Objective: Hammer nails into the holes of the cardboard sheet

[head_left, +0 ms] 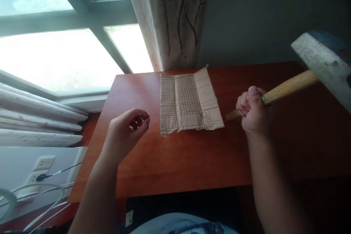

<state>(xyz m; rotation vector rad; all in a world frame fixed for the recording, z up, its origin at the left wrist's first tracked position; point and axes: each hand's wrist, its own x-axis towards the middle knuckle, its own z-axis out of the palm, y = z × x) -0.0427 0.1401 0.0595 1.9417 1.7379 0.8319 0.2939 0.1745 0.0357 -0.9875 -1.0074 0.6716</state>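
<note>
My right hand point(253, 111) is wrapped round the wooden handle of a hammer point(292, 87), raised at the right with its large, worn metal head up and away from me. Left of the cardboard, my left hand point(128, 129) is closed in a pinch, thumb against fingertips. A tiny dark tip shows between them, too small to name. Between both hands lies a creased piece of cardboard point(168, 106), its middle panel covered in rows of small holes. A small thin metal piece point(201, 114) is at the lower right of those rows; neither hand touches the cardboard.
The cardboard rests on a reddish-brown wooden table point(175, 164). Beyond its far edge hang a patterned curtain point(181, 18) and a dark wall point(246, 18). Windows point(49, 58) are at the left, above a wall socket point(44, 163) with cables point(59, 190).
</note>
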